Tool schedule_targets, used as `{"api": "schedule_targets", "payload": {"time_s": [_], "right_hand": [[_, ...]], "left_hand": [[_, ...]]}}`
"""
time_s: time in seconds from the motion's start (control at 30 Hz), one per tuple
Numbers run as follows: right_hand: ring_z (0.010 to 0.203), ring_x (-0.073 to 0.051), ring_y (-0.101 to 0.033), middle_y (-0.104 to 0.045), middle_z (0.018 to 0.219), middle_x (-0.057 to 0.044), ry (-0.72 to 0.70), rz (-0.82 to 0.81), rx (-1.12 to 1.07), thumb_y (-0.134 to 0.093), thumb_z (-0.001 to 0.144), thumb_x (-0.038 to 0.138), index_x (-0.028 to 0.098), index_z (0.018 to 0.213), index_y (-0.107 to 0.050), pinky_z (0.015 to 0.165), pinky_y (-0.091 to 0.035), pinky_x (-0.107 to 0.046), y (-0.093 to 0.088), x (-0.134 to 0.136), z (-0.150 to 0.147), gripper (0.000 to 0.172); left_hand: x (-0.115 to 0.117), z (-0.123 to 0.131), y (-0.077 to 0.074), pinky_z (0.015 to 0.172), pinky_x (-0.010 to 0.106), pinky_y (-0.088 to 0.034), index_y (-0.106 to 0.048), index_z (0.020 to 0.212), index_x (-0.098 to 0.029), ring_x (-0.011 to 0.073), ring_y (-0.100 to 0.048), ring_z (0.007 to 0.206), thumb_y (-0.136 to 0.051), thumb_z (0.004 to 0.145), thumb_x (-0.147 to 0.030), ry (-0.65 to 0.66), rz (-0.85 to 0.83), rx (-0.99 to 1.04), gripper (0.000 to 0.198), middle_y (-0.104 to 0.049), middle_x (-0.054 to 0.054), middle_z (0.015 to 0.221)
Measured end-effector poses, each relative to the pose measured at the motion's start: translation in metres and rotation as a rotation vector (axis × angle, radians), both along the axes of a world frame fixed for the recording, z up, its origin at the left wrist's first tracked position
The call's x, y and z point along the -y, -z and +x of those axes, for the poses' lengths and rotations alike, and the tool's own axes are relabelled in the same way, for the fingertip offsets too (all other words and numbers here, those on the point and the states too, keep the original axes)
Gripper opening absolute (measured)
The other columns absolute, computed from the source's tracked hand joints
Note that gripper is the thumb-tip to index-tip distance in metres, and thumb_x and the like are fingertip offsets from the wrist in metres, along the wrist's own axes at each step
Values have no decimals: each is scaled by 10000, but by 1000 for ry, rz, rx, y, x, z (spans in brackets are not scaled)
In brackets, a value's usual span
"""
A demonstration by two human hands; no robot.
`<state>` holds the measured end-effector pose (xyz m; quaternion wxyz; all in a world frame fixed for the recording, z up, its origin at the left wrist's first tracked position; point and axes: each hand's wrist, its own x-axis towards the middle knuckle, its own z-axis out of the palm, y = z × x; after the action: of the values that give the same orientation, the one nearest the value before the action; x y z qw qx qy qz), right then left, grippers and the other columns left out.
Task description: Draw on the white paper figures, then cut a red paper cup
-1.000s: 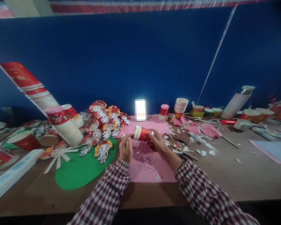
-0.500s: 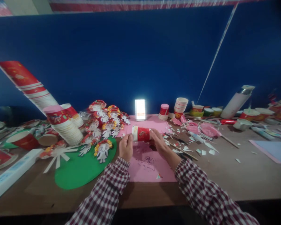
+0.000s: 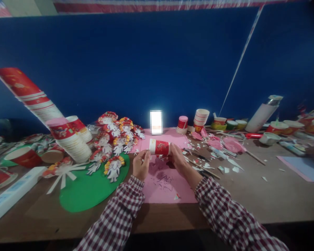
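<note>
Red paper cup [image 3: 160, 147], gripped by left hand [image 3: 141, 164] and right hand [image 3: 179, 158], has been turned level, so print is presented near-side.

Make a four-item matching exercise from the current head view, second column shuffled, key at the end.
Things:
1. Red-and-white paper cup
2. Green sheet
3. Pink paper
4. Power strip

Places or states:
a. Flat, with dark marks on it
b. White, at lower left of the view
c. On its side, held between the left grip and right grip
d. Flat, a paper figure on it

Pairs: 1-c, 2-d, 3-a, 4-b
</note>
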<state>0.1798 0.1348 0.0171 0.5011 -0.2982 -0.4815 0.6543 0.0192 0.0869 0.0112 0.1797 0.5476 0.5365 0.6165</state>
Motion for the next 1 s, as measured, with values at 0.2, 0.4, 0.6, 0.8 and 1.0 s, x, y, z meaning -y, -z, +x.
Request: {"api": "schedule_targets", "payload": {"time_s": [0.2, 0.4, 0.6, 0.8, 1.0], "right_hand": [[575, -113, -557, -588, 718, -5, -56, 30, -15, -524, 816, 550, 218, 1075, -529, 511, -449, -228, -3, 3, 3, 421], [846, -186, -628, -630, 1048, -70, -75, 153, 96, -681, 717, 450, 238, 1162, -504, 594, -498, -254, -8, 4, 3, 524], [1113, -236, -561, -547, 1276, -93, -177, 259, 38, -721, 702, 373, 265, 1273, -390, 854, -494, -352, -5, 2, 0, 669], [1060, -242, -585, -564, 1246, -88, -146, 206, 69, -681, 735, 397, 259, 1319, -355, 830, -506, -367, -7, 7, 0, 684], [869, -195, -626, -628, 1074, -75, -36, 131, 58, -658, 764, 387, 251, 1264, -390, 682, -508, -299, -1, 2, 2, 583]], "left_hand": [[-9, 0, 5, 583, 228, -448, -647, 818, -140, 120, -561, 619, -588, 756, -460, 63, -100, 285, 332, -626, 11, 678], [-7, 8, -5, 648, 291, -526, -587, 897, -161, 159, -652, 719, -718, 642, -394, 241, -270, 828, 369, -682, 28, 804], [-1, 14, -11, 673, 299, -552, -588, 919, -171, 168, -660, 781, -676, 718, -269, 422, -362, 955, 240, -688, 48, 860], [2, 19, -9, 752, 321, -548, -611, 989, -177, 179, -656, 846, -721, 684, -229, 608, -405, 989, 328, -688, 53, 937], [6, 20, -11, 576, 281, -519, -632, 790, -135, 161, -638, 647, -693, 697, -457, 501, -423, 870, 341, -677, 63, 731]]}}
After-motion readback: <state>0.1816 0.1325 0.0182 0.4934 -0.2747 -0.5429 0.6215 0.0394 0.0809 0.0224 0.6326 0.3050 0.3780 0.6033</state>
